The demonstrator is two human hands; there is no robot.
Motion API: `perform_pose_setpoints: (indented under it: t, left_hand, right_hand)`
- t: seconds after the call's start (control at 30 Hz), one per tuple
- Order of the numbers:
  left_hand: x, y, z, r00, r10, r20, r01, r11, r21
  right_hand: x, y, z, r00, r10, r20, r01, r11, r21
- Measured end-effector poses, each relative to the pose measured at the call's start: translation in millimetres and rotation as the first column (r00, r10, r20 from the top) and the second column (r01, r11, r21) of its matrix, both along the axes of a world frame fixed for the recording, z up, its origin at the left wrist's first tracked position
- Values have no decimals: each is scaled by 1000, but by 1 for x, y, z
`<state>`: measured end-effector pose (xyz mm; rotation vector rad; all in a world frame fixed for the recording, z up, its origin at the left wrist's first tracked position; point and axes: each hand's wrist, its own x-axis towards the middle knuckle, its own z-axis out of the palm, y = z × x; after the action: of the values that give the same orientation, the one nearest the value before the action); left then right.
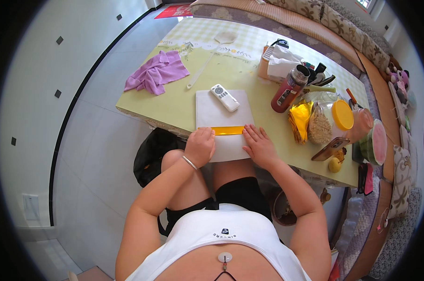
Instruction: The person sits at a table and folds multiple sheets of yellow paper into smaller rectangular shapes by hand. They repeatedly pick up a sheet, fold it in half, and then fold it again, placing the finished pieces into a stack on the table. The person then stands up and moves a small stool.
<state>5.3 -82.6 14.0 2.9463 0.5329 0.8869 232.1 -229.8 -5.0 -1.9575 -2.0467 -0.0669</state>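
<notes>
A narrow strip of shiny gold foil paper [228, 130] lies across a white sheet [212, 103] at the near edge of the table. Around the strip's left end, the fingers of my left hand [200, 146] are curled closed, hiding that end. My right hand [260, 146] rests on the right end with its fingers stretched out flat. A white remote control [225, 98] lies on the sheet, beyond the strip. Right of the sheet, a stack of gold foil sheets [300, 121] leans beside a clear jar with a yellow lid [342, 115].
A purple cloth [158, 72] and a long-handled spatula [201, 70] lie at the far left. On the right stand a dark red thermos [289, 89], a tissue box [264, 65], a phone [331, 149], a cut watermelon [376, 142] and a yellow fruit [334, 165].
</notes>
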Motion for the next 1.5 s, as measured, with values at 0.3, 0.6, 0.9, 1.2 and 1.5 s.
perform_pose_setpoints:
  t: [0.3,0.6,0.9,1.2,1.5]
  left_hand:
    - [-10,35,-1,999,-34,-1,34,999,40]
    - [-4,66,9,999,6,-51,-20,956,-292]
    - [45,29,24,987,87,-132,-71,990,125]
    - [-3,50,30,993,35,111,-16,986,-168]
    - [-22,85,30,900,-95,426,433,316,-844]
  right_hand:
    - [-7,20,26,1000,-23,-12,24,998,51]
    - [-12,54,12,996,-77,40,63,959,278]
    - [-19,83,31,966,39,-255,18,976,216]
    - [36,77,7,545,-217,-810,248,964,-91]
    - [14,39,33,831,107,-546,9,979,206]
